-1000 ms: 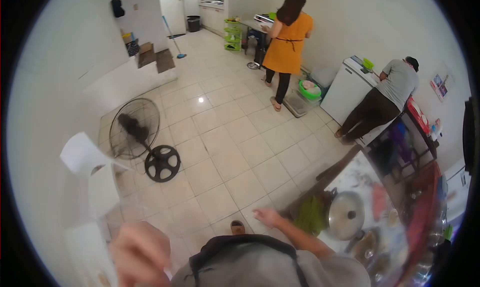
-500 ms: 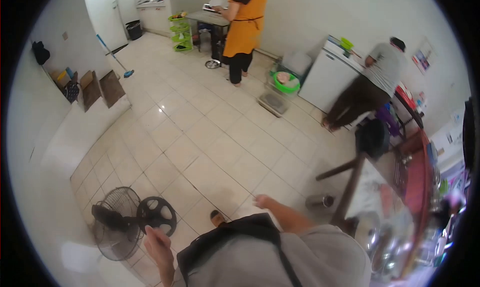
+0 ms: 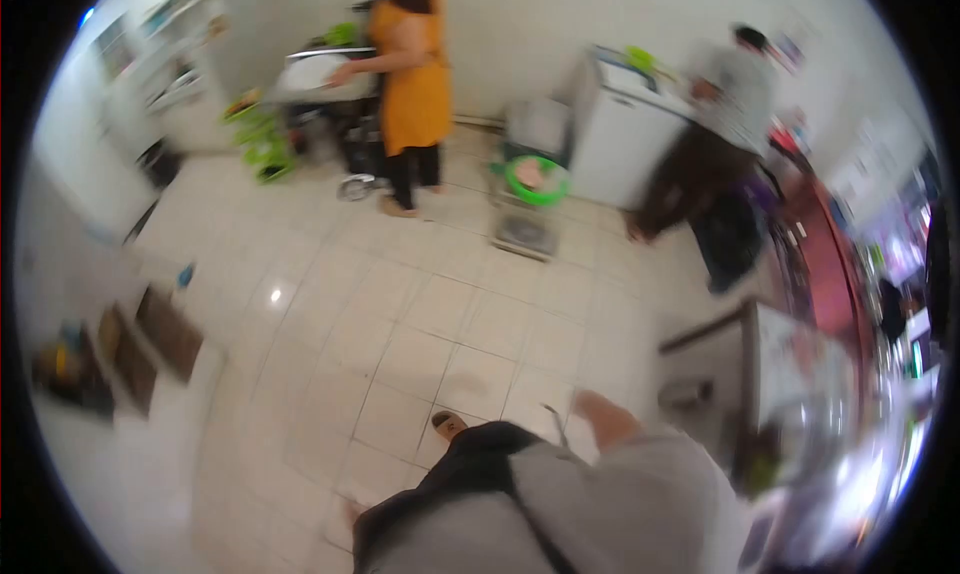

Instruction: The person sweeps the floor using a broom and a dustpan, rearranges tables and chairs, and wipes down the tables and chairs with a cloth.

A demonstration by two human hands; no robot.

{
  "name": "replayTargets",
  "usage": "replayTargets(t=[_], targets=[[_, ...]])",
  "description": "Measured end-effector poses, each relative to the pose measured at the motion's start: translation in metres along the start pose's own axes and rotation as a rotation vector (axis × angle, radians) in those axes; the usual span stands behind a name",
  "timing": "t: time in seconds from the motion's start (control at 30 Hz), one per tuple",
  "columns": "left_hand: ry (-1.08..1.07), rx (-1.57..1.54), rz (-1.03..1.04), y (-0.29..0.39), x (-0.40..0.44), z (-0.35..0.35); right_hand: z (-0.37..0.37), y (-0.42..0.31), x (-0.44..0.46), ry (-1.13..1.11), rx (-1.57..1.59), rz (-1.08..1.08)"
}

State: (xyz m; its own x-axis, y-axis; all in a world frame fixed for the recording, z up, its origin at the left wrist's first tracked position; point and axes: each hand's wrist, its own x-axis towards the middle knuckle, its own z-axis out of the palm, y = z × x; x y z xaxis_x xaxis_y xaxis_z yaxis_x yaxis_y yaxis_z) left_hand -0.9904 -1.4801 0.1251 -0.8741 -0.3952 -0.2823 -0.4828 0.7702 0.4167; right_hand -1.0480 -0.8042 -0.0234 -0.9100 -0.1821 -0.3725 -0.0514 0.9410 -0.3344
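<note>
My right hand [image 3: 590, 406] hangs in front of my body at the right, above the tiled floor. It is smeared by motion, so its fingers do not show clearly. A thin dark curved strip [image 3: 556, 424] is just left of it; I cannot make out what it is or whether the hand holds it. Only a blurred bit of my left hand [image 3: 353, 510] shows at the left edge of my dark apron [image 3: 455, 474]; the rest is hidden. My sandaled foot [image 3: 449, 425] is on the tiles.
A person in orange [image 3: 415, 84] handles a white round item at a table. Another person [image 3: 740, 104] leans over a white chest freezer [image 3: 625, 139]. A green basin [image 3: 537, 196] stands near a floor scale [image 3: 525, 236]. Wooden-topped steps [image 3: 170, 334] are left; a table [image 3: 800, 364] is right.
My view has swung and moved forward. The fan at the lower left has left view. My left hand has dropped mostly behind my apron. The person in orange appears further left.
</note>
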Motion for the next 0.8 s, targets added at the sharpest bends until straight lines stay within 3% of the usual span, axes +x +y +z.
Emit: replayTargets(t=[0.03,0.1,0.17,0.2,0.23,0.33,0.43,0.47,0.53,0.6,0.63,0.7,0.73,0.77,0.8], targets=[[-0.157,0.005,-0.126,-0.006,0.027,-0.005,-0.01,-0.043,0.071,-0.107,-0.035,0.014],[-0.333,0.027,-0.229,-0.006,0.09,-0.015,-0.03,-0.142,0.2,-0.052,0.029,-0.113],[-0.425,0.051,-0.239,0.007,0.158,-0.022,-0.06,-0.238,0.314,0.025,0.045,-0.467],[-0.452,0.064,-0.234,0.014,0.196,-0.024,-0.141,-0.315,0.311,0.095,0.106,-0.441],[-0.476,0.07,-0.221,0.024,0.233,-0.024,-0.141,-0.353,0.355,0.175,0.332,-0.526],[-0.505,0.087,-0.142,0.05,0.352,-0.023,-0.241,-0.472,0.36,-0.021,0.6,-0.359],[-0.46,0.011,-0.061,0.094,0.469,-0.025,-0.248,-0.464,0.355,-0.054,0.68,-0.424],[-0.419,-0.035,-0.039,0.125,0.481,-0.031,-0.228,-0.407,0.306,0.096,0.901,-0.367],[-0.334,-0.194,0.025,0.173,0.549,-0.039,-0.123,-0.297,0.255,0.156,0.619,0.031],[-0.27,-0.514,0.15,0.248,0.617,-0.046,-0.049,-0.191,0.161,0.064,0.195,0.406],[-0.265,-0.687,0.231,0.3,0.641,-0.047,-0.041,-0.155,0.096,-0.007,0.15,0.666],[-0.328,-0.906,0.402,0.433,0.667,-0.045,-0.059,-0.12,-0.042,-0.033,0.259,1.283],[-0.373,-0.759,0.396,0.519,0.648,-0.049,-0.066,-0.114,-0.099,-0.025,0.295,1.515],[-0.431,-0.783,0.484,0.59,0.609,-0.045,-0.087,-0.115,-0.141,0.114,0.428,1.724],[-0.488,-0.817,0.572,0.651,0.57,-0.038,-0.023,-0.068,-0.188,0.057,0.457,1.75]])
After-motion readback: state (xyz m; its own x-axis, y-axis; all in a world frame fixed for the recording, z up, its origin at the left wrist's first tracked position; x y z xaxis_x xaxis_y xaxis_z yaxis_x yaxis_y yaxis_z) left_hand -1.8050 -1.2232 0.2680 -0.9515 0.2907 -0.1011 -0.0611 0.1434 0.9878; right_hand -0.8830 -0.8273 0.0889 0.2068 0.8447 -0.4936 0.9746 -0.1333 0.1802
